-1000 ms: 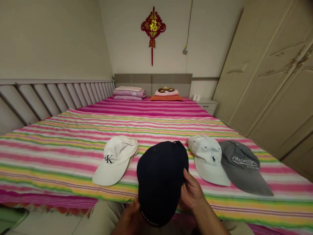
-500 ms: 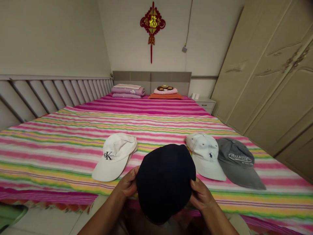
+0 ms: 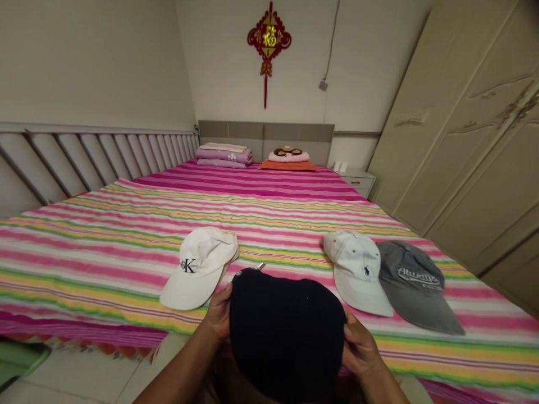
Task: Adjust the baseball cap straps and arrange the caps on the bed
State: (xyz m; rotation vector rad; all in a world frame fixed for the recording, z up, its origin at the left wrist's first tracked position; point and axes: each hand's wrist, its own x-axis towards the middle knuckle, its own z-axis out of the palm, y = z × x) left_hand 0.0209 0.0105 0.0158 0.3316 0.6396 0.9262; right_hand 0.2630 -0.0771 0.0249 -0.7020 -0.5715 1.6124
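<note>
Because the dark cap presumably needed even support, our left hand and right hand gripped its opposite sides.

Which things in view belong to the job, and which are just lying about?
Job:
- dark cap, held by left hand and right hand
- likely: CK cap, polo-logo cap, grey cap

Just about:
- purple bedding
- nightstand
- wall ornament

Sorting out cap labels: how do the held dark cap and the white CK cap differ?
The dark cap is near-black; the white cap is pale. The left hand and right hand hold the dark cap; the white cap lies on the striped cover. The white cap shows black lettering; none is visible on the dark cap. Both are caps.
</note>
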